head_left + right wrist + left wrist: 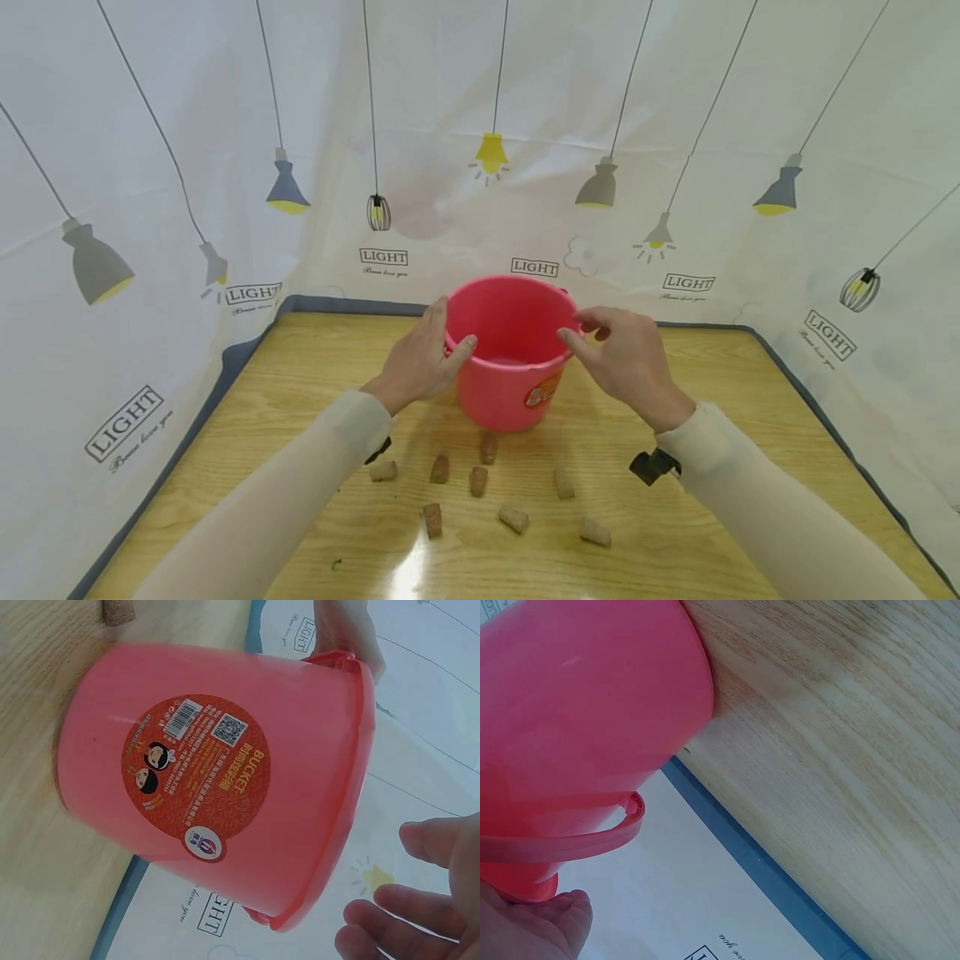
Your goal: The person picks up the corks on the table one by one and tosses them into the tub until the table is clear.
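Observation:
A pink plastic bucket (491, 396) stands upright on the wooden table, its mouth facing up. On its side is a round orange-red label (199, 772). My left hand (420, 354) holds the bucket's left rim, with the thumb over the edge and the other fingers at the outer side. A pink handle (592, 841) lies against the bucket just beside that hand. At the right rim my right hand (626, 354) hovers with thumb and fingers spread apart; the right wrist view shows a gap between it and the bucket.
Several brown corks, such as one cork (514, 518) and another cork (596, 532), lie scattered on the wooden table (300, 517) in front of the bucket. A white cloth (450, 83) printed with hanging lamps stands around the back and sides, with a blue border (352, 306) along the table.

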Available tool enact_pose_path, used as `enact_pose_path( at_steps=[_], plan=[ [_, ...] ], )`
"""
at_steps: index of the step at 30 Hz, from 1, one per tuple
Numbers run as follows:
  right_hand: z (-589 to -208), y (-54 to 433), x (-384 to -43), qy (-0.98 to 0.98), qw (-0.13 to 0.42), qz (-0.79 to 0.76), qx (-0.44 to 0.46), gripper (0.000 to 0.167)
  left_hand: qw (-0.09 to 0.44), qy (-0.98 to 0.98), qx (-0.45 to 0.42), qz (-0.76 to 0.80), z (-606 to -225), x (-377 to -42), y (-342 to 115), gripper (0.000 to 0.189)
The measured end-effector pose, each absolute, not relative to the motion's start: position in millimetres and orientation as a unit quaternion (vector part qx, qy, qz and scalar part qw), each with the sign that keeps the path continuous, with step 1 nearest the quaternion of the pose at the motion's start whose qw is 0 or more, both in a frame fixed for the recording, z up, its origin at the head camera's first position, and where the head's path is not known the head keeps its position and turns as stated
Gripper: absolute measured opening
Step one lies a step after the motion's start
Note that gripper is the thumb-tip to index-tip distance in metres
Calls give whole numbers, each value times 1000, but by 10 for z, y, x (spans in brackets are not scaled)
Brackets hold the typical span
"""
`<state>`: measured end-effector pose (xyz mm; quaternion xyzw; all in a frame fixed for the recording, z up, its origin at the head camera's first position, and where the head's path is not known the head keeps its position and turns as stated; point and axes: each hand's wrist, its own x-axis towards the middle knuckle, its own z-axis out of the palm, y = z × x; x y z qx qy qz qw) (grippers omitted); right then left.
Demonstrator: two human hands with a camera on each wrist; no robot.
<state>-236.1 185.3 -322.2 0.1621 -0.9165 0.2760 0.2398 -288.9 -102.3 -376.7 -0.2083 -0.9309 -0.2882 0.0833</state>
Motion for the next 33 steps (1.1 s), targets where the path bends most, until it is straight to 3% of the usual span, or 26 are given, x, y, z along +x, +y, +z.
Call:
enact_pose_path(
  at_steps=[33],
  plan=[
    [-3508, 2016, -2140, -883, 289, 309, 204, 39, 70, -938, -200, -274, -3760, -2883, -1022, 86]
  ],
)
